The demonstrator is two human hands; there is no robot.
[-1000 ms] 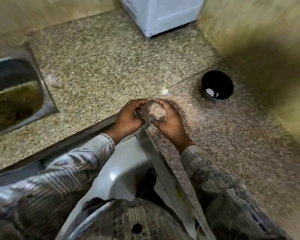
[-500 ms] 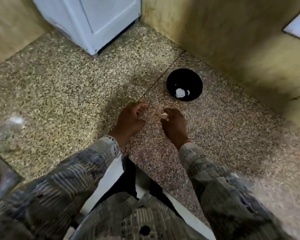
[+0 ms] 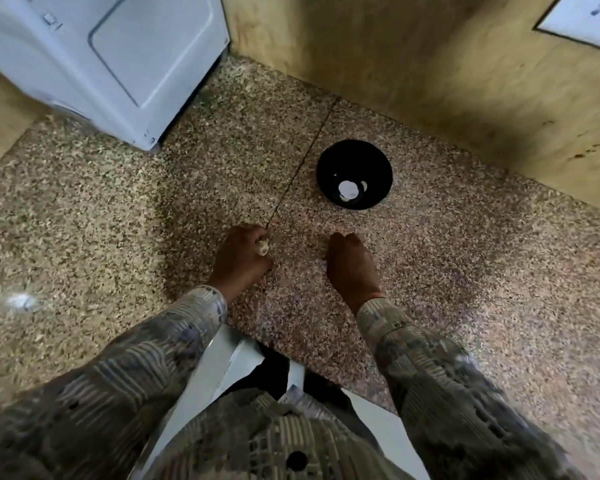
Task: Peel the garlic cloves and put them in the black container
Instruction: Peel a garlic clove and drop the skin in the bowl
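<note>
The black container point(image 3: 354, 157) stands on the speckled stone counter, beyond my hands and a little to the right. Pale peeled garlic cloves point(image 3: 347, 190) lie at its bottom. My left hand point(image 3: 240, 258) rests on the counter with its fingers curled around a small pale garlic clove point(image 3: 263, 247) that shows between thumb and fingers. My right hand point(image 3: 351, 265) lies knuckles up to the right of it, fingers bent down onto the counter. What is under its fingertips is hidden.
A white appliance point(image 3: 94, 60) stands at the back left of the counter point(image 3: 465, 271). Yellowish walls point(image 3: 430, 71) meet in a corner behind the container. A pale scrap point(image 3: 23, 301) lies at the far left. The counter's front edge runs just below my wrists.
The view has swung right and the sink has left the frame. My hands have parted; the left now curls around a clove and the right has lowered onto the counter.
</note>
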